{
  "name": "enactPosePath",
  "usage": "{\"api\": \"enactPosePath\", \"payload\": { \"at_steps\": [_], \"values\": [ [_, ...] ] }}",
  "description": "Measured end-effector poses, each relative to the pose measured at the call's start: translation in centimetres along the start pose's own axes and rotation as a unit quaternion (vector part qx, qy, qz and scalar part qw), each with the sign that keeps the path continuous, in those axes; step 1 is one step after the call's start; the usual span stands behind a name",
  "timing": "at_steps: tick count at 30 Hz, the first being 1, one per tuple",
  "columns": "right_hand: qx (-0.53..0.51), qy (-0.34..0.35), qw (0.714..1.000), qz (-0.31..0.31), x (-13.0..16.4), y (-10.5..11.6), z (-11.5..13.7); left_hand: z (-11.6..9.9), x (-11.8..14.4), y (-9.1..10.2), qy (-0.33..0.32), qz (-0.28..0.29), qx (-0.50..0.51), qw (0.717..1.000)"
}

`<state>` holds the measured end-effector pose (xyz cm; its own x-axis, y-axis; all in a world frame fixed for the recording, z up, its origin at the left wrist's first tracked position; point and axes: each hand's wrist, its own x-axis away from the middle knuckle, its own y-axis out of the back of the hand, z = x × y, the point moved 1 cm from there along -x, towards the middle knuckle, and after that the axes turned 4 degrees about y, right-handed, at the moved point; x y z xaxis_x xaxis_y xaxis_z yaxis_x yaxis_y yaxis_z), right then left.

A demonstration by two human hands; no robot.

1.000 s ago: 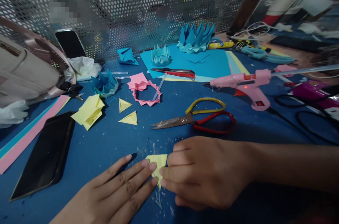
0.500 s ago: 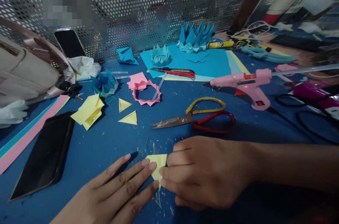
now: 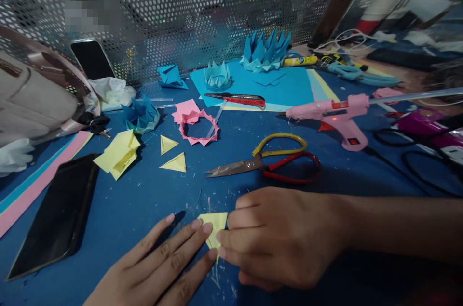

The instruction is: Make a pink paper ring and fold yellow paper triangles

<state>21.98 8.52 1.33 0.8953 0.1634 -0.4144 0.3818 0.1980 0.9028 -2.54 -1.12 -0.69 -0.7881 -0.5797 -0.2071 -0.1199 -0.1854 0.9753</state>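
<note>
Both hands meet on a small yellow paper piece [image 3: 216, 227] lying flat on the blue table [image 3: 144, 200], near the front edge. Left hand [image 3: 162, 267]: fingers extended and flat, fingertips [image 3: 207, 229] pressing the piece's left edge. Nothing enclosed. Right hand [image 3: 278, 236]: fingers curled, tips pinched onto the right edge of the same piece, knuckles up.

The paper sits exactly between the two sets of fingertips. Its long axis runs roughly near-to-far, with a point toward the person. Most of it is covered; the fold state cannot be told. Neither hand is nearer, as both touch it.

Beyond the right hand: scissors [image 3: 267, 161], blades pointing left. Farther back, a pink glue gun [image 3: 333, 113]. To the far left, two yellow triangles [image 3: 171, 154], a folded yellow stack [image 3: 117, 154] and a dark phone [image 3: 58, 214].
</note>
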Motion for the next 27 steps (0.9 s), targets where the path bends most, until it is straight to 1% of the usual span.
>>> {"api": "enactPosePath", "payload": {
  "at_steps": [6, 11, 21, 27],
  "values": [
    [-0.007, -0.003, 1.000, -0.013, 0.09, -0.14, -0.18, -0.06, 0.03, -0.11, -0.002, -0.004, -0.004, 1.000],
    [-0.006, -0.001, 1.000, -0.008, 0.04, -0.09, -0.18, -0.10, -0.04, -0.16, -0.005, -0.009, -0.016, 1.000],
    [-0.005, 0.005, 1.000, -0.007, 0.07, -0.07, -0.07, -0.25, -0.02, -0.09, 0.004, -0.012, -0.009, 1.000],
    [0.000, 0.001, 1.000, -0.001, 0.08, -0.10, -0.04, -0.15, 0.10, -0.13, -0.012, -0.002, -0.039, 0.999]
  ]
}}
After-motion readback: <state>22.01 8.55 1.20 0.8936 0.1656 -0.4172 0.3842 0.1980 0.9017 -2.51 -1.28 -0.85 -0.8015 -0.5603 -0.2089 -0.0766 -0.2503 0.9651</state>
